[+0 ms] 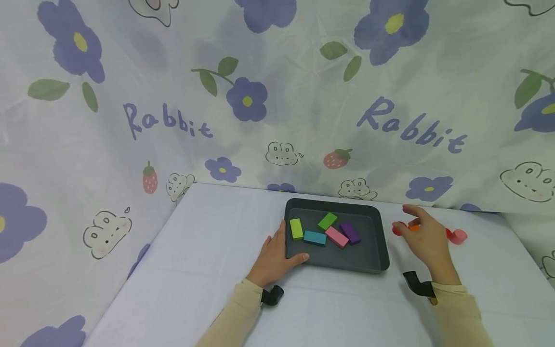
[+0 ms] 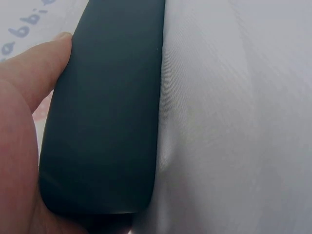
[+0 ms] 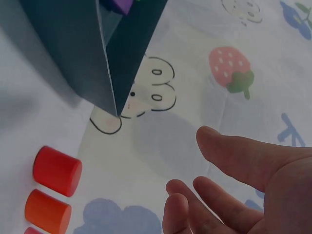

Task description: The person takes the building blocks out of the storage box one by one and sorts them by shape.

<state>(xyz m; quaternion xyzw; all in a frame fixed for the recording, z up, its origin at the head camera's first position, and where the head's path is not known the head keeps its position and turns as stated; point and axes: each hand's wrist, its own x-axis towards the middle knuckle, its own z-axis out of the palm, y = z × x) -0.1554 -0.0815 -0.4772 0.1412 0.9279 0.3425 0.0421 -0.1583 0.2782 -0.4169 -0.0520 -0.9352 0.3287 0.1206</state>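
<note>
A dark grey rectangular tray [image 1: 364,255] bears several coloured blocks: yellow-green [image 1: 297,229], green [image 1: 327,221], blue [image 1: 315,238], pink [image 1: 337,237] and purple [image 1: 350,233]. My left hand [image 1: 273,260] rests on its near left corner. The fingers lie straight along the left side, and the thumb touches the near rim, as the left wrist view also shows. To the right of the tray, my right hand [image 1: 429,246] hangs over small cylinders, thumb and fingers apart and holding nothing. The red cylinder [image 3: 57,170] and orange cylinder [image 3: 48,211] lie below its fingers.
A pink cylinder [image 1: 459,236] lies right of my right hand, beside another red cylinder [image 1: 448,233] partly hidden by it. The white-covered table [image 1: 195,250] meets a cloth backdrop [image 1: 303,115] printed with flowers and rabbits just behind the tray.
</note>
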